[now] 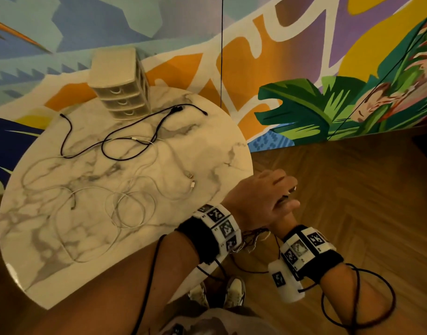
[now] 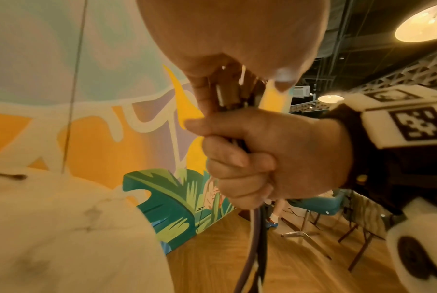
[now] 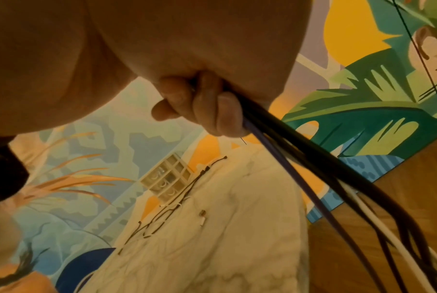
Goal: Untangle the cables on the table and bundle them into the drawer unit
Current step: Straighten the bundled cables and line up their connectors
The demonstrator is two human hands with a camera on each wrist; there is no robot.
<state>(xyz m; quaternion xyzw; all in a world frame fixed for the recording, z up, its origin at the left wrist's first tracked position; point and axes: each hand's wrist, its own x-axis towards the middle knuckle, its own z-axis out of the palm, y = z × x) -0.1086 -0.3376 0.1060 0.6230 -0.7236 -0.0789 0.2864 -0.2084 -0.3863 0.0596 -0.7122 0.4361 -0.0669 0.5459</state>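
Just off the right rim of the round marble table [image 1: 207,146], over the floor, my left hand [image 1: 268,189] lies on top of my right hand [image 1: 286,213]. The right hand [image 2: 239,158] grips a bundle of dark, purple and white cables [image 2: 255,237] in a fist, and the bundle [image 3: 312,178] trails down from it. The left fingers pinch the plug ends [image 2: 224,97] above the fist. Loose black cables [image 1: 135,124] and looped white cables [image 1: 125,209] lie tangled on the table. The beige drawer unit [image 1: 121,85] stands at the table's far edge, its three drawers shut.
Two USB plugs [image 1: 190,180] lie near the table's right side. A painted mural wall [image 1: 304,68] rises behind the table. Wooden floor [image 1: 352,177] lies to the right, with chairs and table legs [image 2: 325,218] farther off. My shoes [image 1: 234,293] show below.
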